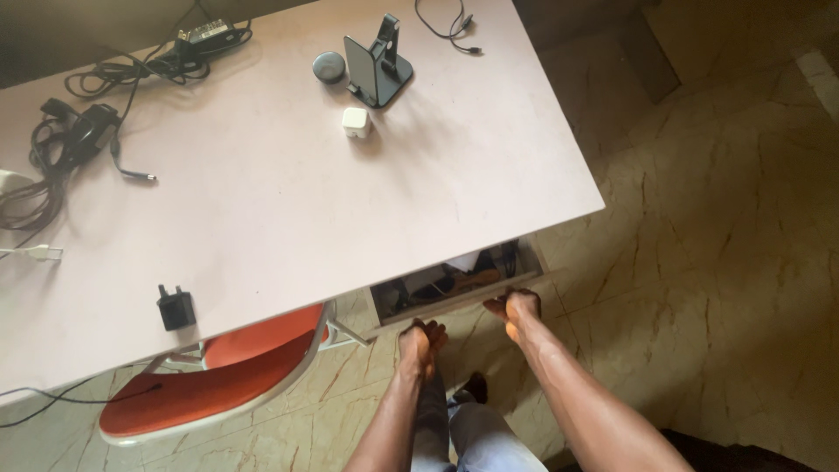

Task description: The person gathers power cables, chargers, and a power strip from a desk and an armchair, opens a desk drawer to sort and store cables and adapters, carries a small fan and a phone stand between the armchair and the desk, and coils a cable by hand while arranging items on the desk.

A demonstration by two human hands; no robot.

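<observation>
Tabletop [262, 210], pale and wide, overhangs a shallow drawer [454, 284] that sits partly open under its near edge, long axis running left to right across both hands. Left hand [421, 339] and right hand [516, 308] meet the drawer's front lip from below, about equally near, fingers curled together on the lip. Orange chair [201, 385] stands just left. Drawer contents are dark and jumbled, mostly hidden beneath the tabletop; fingertips are hard to make out
</observation>
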